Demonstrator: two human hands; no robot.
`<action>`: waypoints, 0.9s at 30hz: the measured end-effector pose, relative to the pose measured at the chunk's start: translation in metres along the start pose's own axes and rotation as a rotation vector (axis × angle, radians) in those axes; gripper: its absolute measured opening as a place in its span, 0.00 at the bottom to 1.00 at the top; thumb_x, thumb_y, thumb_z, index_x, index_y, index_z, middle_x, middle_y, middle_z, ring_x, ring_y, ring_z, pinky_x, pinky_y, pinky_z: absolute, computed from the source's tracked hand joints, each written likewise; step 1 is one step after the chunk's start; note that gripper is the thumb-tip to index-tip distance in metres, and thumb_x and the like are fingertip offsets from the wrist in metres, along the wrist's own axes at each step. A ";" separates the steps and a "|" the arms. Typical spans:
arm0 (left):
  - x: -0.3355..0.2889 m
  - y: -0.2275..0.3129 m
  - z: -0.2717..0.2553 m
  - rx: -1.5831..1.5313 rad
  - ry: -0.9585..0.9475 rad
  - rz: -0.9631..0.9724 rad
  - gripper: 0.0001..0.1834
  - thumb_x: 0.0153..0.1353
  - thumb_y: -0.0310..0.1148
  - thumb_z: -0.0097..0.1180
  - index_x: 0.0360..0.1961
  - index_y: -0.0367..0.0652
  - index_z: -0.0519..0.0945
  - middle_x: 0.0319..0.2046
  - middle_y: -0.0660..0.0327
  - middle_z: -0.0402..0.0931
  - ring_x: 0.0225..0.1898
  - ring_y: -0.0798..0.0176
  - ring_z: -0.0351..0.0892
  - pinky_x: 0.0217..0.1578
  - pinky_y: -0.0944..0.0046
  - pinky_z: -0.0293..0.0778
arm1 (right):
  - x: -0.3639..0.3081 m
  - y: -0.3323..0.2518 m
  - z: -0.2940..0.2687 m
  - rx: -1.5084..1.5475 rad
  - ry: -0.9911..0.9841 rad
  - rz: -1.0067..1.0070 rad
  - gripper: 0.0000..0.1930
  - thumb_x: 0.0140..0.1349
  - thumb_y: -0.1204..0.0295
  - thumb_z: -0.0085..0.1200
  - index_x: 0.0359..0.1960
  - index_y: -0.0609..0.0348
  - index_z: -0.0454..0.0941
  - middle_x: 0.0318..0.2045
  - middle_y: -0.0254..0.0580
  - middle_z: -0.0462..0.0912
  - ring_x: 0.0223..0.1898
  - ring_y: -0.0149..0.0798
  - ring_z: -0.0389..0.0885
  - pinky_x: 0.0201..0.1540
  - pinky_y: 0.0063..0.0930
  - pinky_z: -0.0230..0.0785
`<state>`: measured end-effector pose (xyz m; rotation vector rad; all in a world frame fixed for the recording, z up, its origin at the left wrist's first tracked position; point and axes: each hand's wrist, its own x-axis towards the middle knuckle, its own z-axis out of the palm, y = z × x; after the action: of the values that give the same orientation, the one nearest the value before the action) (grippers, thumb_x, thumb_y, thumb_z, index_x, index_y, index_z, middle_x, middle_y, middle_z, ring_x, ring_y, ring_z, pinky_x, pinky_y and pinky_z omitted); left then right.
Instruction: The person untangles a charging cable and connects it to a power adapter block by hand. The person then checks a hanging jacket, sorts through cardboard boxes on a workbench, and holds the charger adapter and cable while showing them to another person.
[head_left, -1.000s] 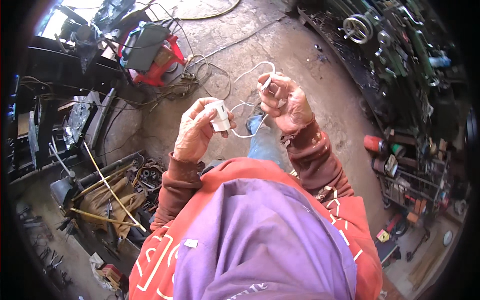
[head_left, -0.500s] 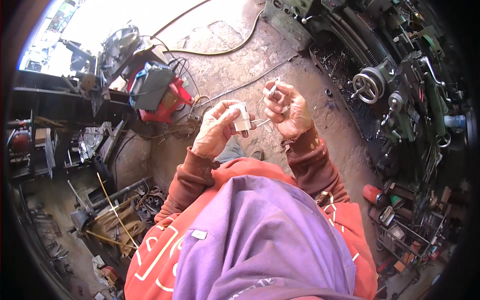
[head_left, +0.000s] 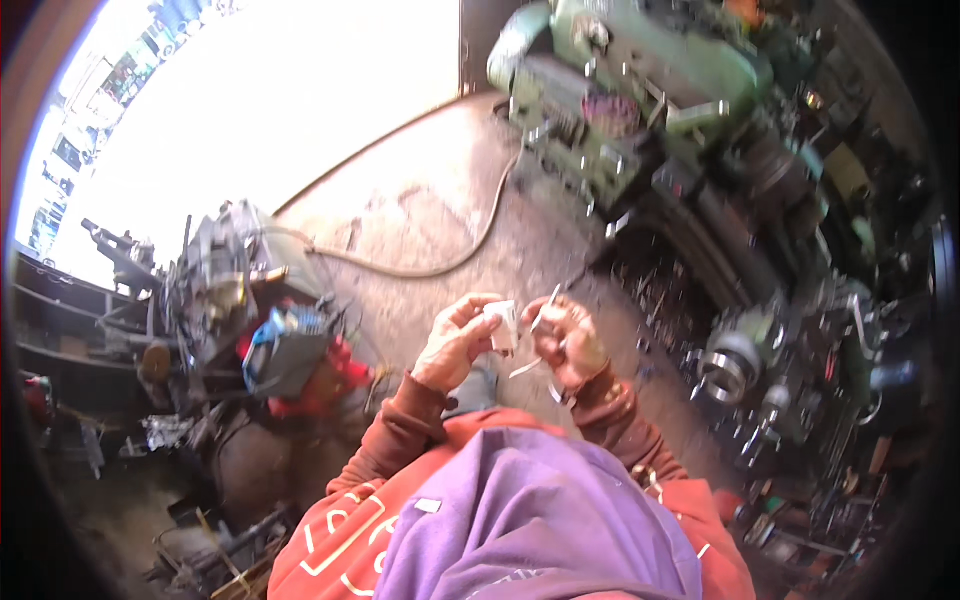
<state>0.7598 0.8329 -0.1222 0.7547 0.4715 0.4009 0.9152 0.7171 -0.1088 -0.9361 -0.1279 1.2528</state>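
My left hand (head_left: 452, 345) pinches a small white charger block (head_left: 503, 326) between thumb and fingers, in front of my chest. Close on its right, my right hand (head_left: 575, 345) has its fingers curled round a white cable (head_left: 524, 370). One thin end of that cable sticks up past the fingertips, and a loose stretch hangs below, toward the charger. The two hands are a small gap apart. Motion blur hides whether the cable is joined to the charger.
A large green lathe-like machine (head_left: 660, 80) with a handwheel (head_left: 727, 375) stands to the right. At the left are a red and grey piece of equipment (head_left: 300, 365) and metal clutter. A hose (head_left: 430, 270) crosses the floor toward a glaring opening.
The view has tilted up, so more of the green machine and bright opening shows. My hands have drawn closer together, and the charger has turned a little in the left fingers.
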 end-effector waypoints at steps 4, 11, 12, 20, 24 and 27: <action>0.084 0.070 -0.010 0.082 -0.027 0.094 0.17 0.63 0.31 0.58 0.51 0.38 0.74 0.39 0.62 0.78 0.38 0.69 0.77 0.36 0.65 0.74 | 0.088 -0.041 0.021 -0.108 -0.096 -0.032 0.07 0.64 0.74 0.49 0.40 0.62 0.77 0.26 0.39 0.79 0.12 0.19 0.59 0.12 0.14 0.50; 0.211 0.170 -0.034 0.261 0.077 0.255 0.16 0.60 0.31 0.61 0.47 0.36 0.78 0.37 0.63 0.80 0.35 0.73 0.76 0.34 0.71 0.73 | 0.251 -0.102 0.058 -0.097 -0.268 0.065 0.08 0.65 0.67 0.54 0.37 0.59 0.74 0.20 0.30 0.72 0.12 0.19 0.58 0.14 0.14 0.49; 0.231 0.181 -0.039 0.266 0.094 0.263 0.16 0.60 0.31 0.61 0.47 0.36 0.78 0.37 0.63 0.80 0.35 0.73 0.76 0.34 0.71 0.73 | 0.276 -0.108 0.063 -0.095 -0.284 0.075 0.08 0.65 0.67 0.54 0.37 0.59 0.74 0.20 0.30 0.72 0.12 0.19 0.58 0.14 0.14 0.49; 0.403 0.268 -0.066 0.286 0.149 0.374 0.16 0.59 0.32 0.63 0.46 0.35 0.79 0.36 0.62 0.80 0.34 0.72 0.76 0.34 0.71 0.71 | 0.457 -0.190 0.110 -0.400 -0.488 -0.133 0.11 0.61 0.68 0.62 0.40 0.61 0.79 0.33 0.32 0.82 0.32 0.22 0.76 0.34 0.18 0.68; 0.476 0.329 -0.067 0.396 0.188 0.373 0.15 0.61 0.33 0.60 0.45 0.35 0.79 0.36 0.62 0.80 0.33 0.72 0.76 0.34 0.71 0.72 | 0.531 -0.241 0.134 -0.529 -0.503 -0.101 0.09 0.63 0.70 0.59 0.41 0.62 0.79 0.36 0.33 0.83 0.37 0.23 0.77 0.41 0.20 0.69; 0.533 0.376 -0.089 0.489 0.029 0.395 0.14 0.65 0.34 0.56 0.45 0.35 0.80 0.35 0.62 0.80 0.32 0.72 0.75 0.34 0.71 0.72 | 0.575 -0.267 0.155 -0.468 -0.480 -0.173 0.07 0.63 0.69 0.59 0.38 0.59 0.78 0.28 0.27 0.77 0.27 0.19 0.68 0.30 0.18 0.59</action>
<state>1.0844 1.4007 -0.0442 1.3263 0.4526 0.6770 1.2342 1.2844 -0.0603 -0.9754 -0.8925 1.2887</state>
